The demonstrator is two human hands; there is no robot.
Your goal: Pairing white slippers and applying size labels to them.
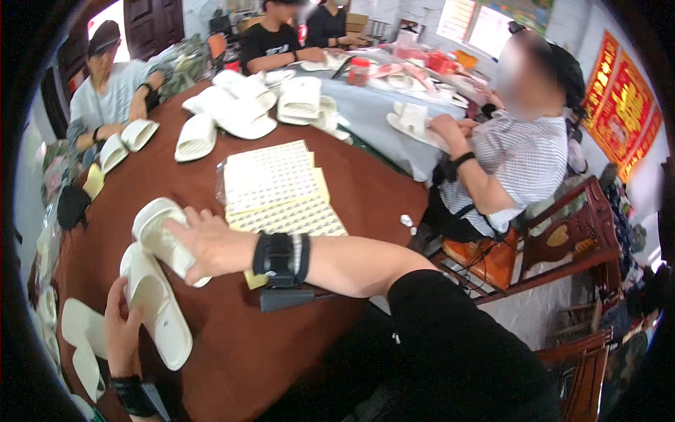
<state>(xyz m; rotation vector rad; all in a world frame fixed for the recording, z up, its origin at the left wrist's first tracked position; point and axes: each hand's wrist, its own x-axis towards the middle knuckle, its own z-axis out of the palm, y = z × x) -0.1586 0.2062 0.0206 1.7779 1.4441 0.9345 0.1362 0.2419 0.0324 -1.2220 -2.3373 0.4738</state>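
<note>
The round brown table curves away below the left hand, its rim just under the wrist; bare tabletop lies open below the right hand and toward the person's body. Beyond the right fingertips the wood runs clear up to a loose white slipper. Just past the right knuckles, on the far side, lie the sticker sheets, touching nothing the hand holds.

The right hand lies flat over the upper white slipper, fingers spread and lightly curled over its edge, pressing rather than clasping. The left hand wraps the near side of the lower white slipper, thumb on top, fingers curled beneath it. The two slippers overlap between the hands. More white pieces lie just left of the left hand.
</note>
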